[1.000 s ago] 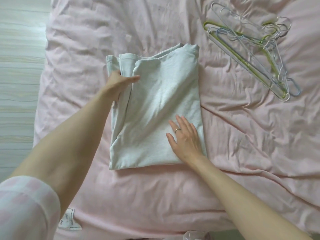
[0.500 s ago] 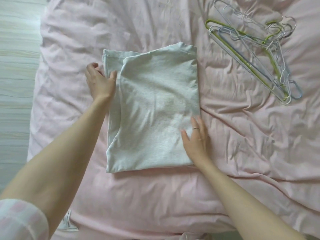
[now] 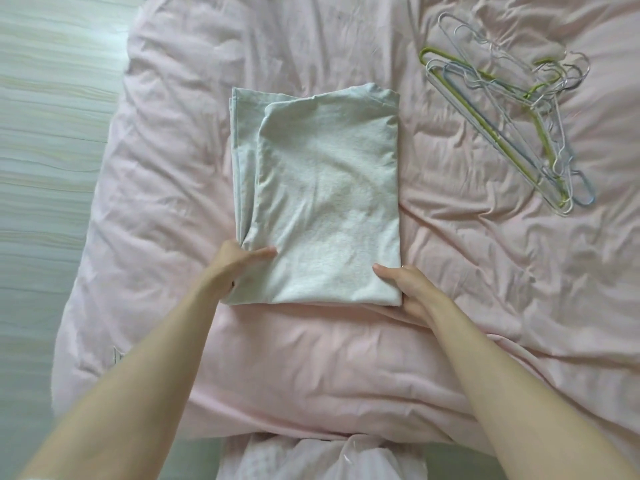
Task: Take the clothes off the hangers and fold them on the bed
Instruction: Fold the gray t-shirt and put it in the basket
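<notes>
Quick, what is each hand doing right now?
Left hand: grips the near left edge of the folded pale grey cotton garment.
Right hand: grips its near right corner, thumb on top.

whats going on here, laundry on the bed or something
A person is folding a grey garment on a pink bed. The left hand and the right hand grip its near corners, thumbs on top, fingers tucked underneath. The garment lies as a folded rectangle. A pile of empty hangers lies at the upper right.
</notes>
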Demonstrator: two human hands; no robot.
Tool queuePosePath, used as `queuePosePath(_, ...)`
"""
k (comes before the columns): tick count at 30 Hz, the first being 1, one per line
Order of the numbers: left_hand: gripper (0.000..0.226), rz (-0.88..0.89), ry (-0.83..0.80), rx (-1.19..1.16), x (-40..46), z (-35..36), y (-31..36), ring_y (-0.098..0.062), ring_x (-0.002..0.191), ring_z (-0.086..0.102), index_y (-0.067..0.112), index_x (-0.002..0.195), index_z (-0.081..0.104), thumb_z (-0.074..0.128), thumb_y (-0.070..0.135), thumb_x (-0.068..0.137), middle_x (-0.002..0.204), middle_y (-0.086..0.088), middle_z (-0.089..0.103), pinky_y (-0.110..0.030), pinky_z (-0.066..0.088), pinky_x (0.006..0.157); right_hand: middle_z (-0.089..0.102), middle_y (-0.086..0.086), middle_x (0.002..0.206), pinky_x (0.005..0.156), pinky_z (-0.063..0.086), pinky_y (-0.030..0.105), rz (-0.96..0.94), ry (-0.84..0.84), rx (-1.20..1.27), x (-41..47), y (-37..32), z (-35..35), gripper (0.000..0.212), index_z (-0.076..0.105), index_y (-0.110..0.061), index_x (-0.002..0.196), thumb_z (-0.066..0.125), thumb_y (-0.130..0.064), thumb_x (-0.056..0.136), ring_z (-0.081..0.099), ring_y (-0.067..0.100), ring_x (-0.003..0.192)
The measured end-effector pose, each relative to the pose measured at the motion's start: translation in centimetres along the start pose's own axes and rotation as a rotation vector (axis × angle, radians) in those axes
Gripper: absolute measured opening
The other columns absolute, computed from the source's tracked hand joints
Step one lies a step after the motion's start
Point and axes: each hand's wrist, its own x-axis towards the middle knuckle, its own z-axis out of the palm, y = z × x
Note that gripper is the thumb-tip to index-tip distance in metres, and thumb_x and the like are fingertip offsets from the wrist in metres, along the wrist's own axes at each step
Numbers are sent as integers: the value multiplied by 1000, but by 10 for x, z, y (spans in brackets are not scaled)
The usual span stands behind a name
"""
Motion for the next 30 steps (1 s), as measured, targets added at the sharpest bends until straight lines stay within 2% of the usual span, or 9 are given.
queuePosePath(2,37,-19,5,-17,-8,4,-6,-8,66,55,6,105,57,77,21,77,77,2,58,-19,41,51,65,16,114,90,53,43,-57,26,-61,-3,-2,-1,38,54,7,121,64,-8,87,65,30,100)
queuePosePath(4,39,-41,3,-57,-30,7,-14,-10,67,56,1,107,59,77,20,78,79,0,60,-20,41,52,65,12,109,71,59,31,-98,22,-111,-20,2,-7,32,52,2,117,62,-9,89,66,25,88)
queuePosePath(5,39,-58,-6,-58,-40,6,-15,-11,67,56,2,108,59,76,21,78,79,0,60,-20,41,52,65,11,108,68,59,31,-102,26,-116,-26,3,-12,31,52,-1,117,63,-9,89,66,24,87)
queuePosePath(8,40,-114,-77,-15,-69,6,-28,-14,72,60,4,104,58,76,27,78,84,-2,64,-23,47,59,66,13,107,84,54,45,-48,27,-122,-45,9,-33,33,56,2,116,66,-9,86,65,28,91)
queuePosePath(12,40,-269,-216,-126,-116,14,-62,-16,75,65,3,114,59,74,22,81,91,-5,69,-24,52,70,62,9,88,55,40,30,130,-42,-254,-84,33,-66,15,62,-4,95,67,-15,86,55,20,67)
queuePosePath(16,31,-407,-346,-112,-168,30,-95,-11,66,62,8,107,62,72,24,82,79,0,68,-20,49,55,65,5,87,60,40,25,309,-141,-321,-117,74,-96,10,64,-10,92,65,-20,88,56,16,69)
queuePosePath(21,25,-498,-370,-190,-195,30,-100,-9,59,59,8,94,62,76,21,78,67,0,66,-18,50,48,54,-4,48,41,30,18,335,-156,-402,-144,79,-112,19,58,-16,74,62,-23,91,41,7,47)
queuePosePath(26,18,-407,-333,-373,-194,14,-61,-10,47,60,6,88,62,72,16,77,61,-4,64,-18,52,45,52,-2,44,30,21,10,299,-182,-65,-148,35,-106,22,57,-12,69,54,-14,91,46,2,32)
queuePosePath(30,18,-373,-354,-510,-179,2,-23,-13,52,65,2,79,67,73,16,69,65,-8,66,-19,53,44,55,-3,44,28,20,9,240,-190,107,-140,-7,-98,28,55,-12,65,43,-13,90,47,1,29)
